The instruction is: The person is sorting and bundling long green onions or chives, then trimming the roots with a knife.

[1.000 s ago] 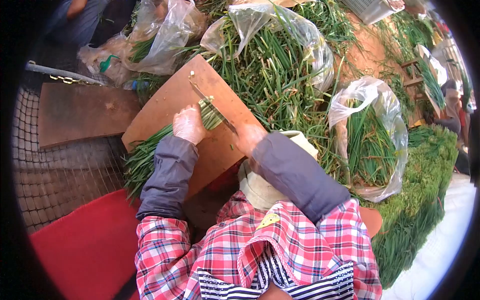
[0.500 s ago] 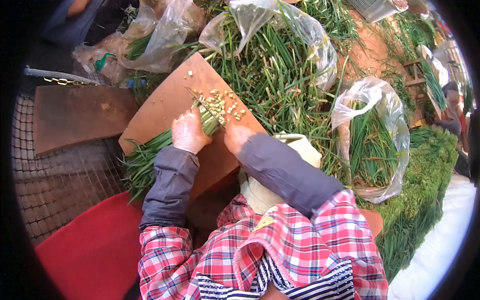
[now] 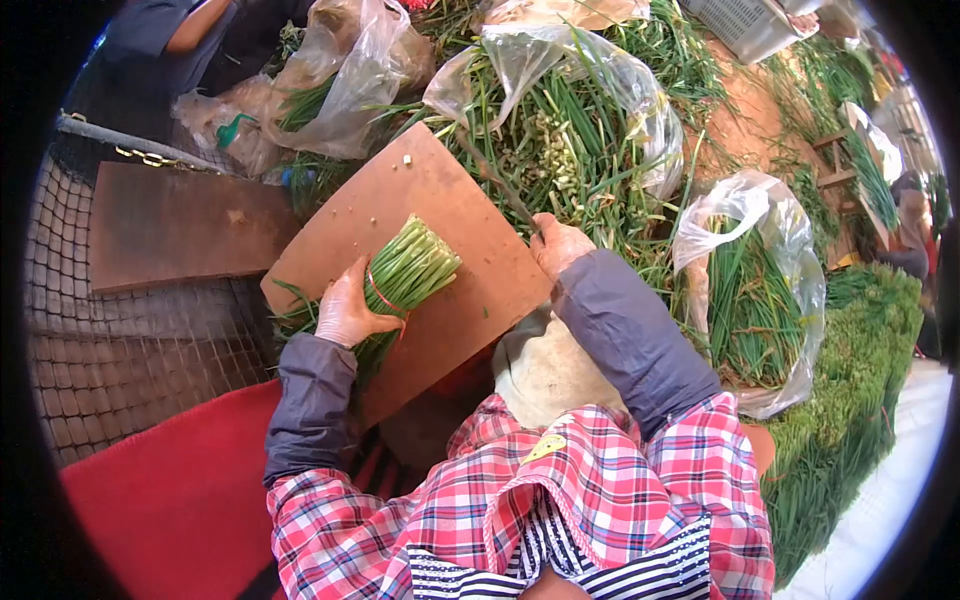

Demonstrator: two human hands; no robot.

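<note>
My left hand [image 3: 352,308] is wrapped round a bundle of green chive stalks [image 3: 415,272], bound with a reddish band. Its pale, evenly cut ends point up and right over a brown wooden board [image 3: 450,205]; the leafy part trails beneath my wrist. At the board's right corner, my right hand [image 3: 560,245] is closed on a knife [image 3: 495,180]. The thin dark blade points up and left, beyond the board's edge, above a heap of green trimmings [image 3: 585,130] in a clear plastic bag. A few small cut bits lie on the board.
Right of my arm stands a clear bag of greens [image 3: 750,300], with a large pile of bundled stalks [image 3: 850,390] beyond. A second board [image 3: 190,225] lies at left over netting. A red cloth [image 3: 180,480] is at lower left. Another person's arm [image 3: 197,25] shows at upper left.
The cut stem ends have gone from the board onto the trimmings heap. My right hand and the knife have moved right, away from the bundle. My left hand has shifted down-left, turning the bundle's ends upward.
</note>
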